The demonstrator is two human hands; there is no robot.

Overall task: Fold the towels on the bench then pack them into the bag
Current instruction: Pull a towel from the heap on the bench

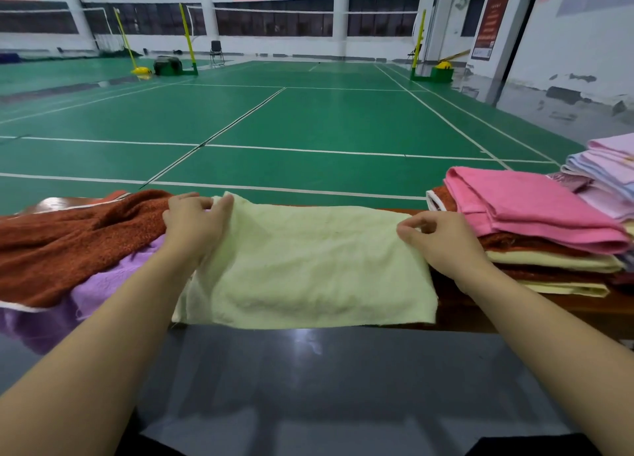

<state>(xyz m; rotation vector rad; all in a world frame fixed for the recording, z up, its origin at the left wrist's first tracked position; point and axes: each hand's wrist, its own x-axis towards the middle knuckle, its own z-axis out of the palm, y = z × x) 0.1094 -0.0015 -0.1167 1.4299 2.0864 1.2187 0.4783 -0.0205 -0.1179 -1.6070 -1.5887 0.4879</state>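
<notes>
A pale yellow towel [308, 267] lies spread flat across the brown bench [456, 313] in front of me. My left hand [194, 222] pinches its far left corner. At the far right corner, my right hand [442, 241] pinches the edge between thumb and fingers. To the left lies an unfolded rust-brown towel [75, 243] over a purple towel [103, 291]. On the right stands a stack of folded towels [535, 236] with a pink one on top. No bag is in view.
A second pile of folded pastel towels [603, 171] sits at the far right. Beyond the bench stretches a green badminton court floor [308, 119] with net posts. A dark glossy floor [326, 387] lies below the bench's near edge.
</notes>
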